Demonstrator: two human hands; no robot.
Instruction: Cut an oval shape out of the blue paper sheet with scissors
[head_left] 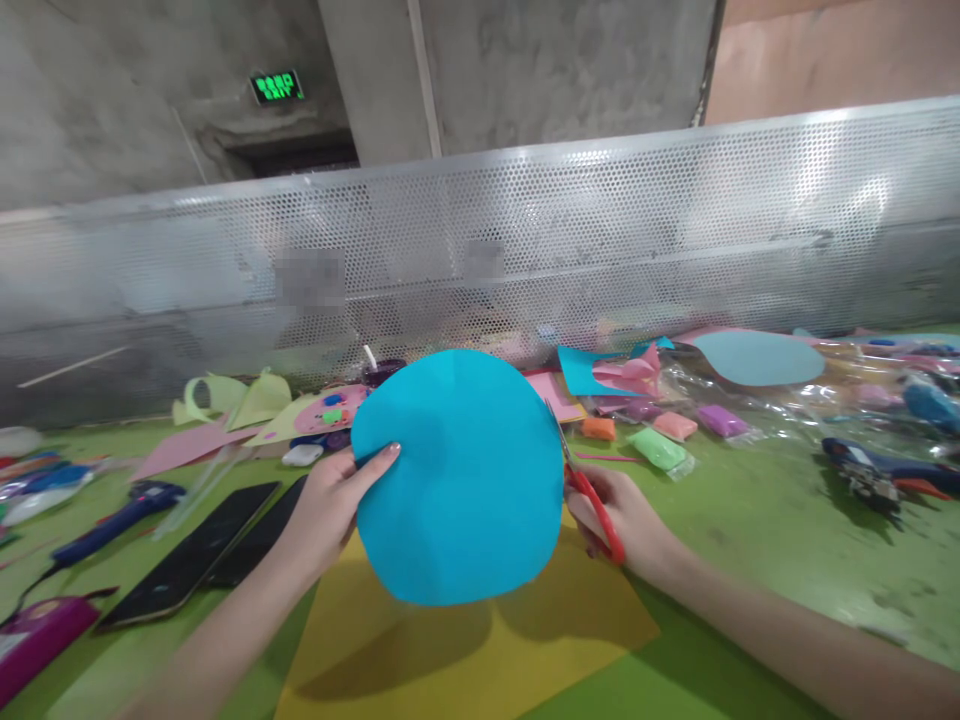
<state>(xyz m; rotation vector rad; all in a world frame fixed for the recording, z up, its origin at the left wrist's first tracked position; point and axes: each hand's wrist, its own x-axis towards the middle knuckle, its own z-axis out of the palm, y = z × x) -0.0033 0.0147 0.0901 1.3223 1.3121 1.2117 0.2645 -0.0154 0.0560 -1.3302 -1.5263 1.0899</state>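
A rounded piece of blue paper [461, 480] is held up in front of me, its outline slightly uneven. My left hand [341, 500] pinches its left edge, thumb on the near face and fingers behind. My right hand [619, 515] is closed around red-handled scissors [596, 505]. The scissor blades point up along the paper's right edge; whether they touch it I cannot tell. Beneath the blue paper, a yellow sheet [570, 620] lies on the green table [750, 540], with shadows across it.
Two black phones [191, 550] and a blue glue gun [116, 522] lie at the left, near a magenta object [49, 640]. Bagged clay [660, 450] and paper scraps [592, 372] line the back. Another dark tool [862, 470] lies right. Behind stands a perforated metal panel [480, 210].
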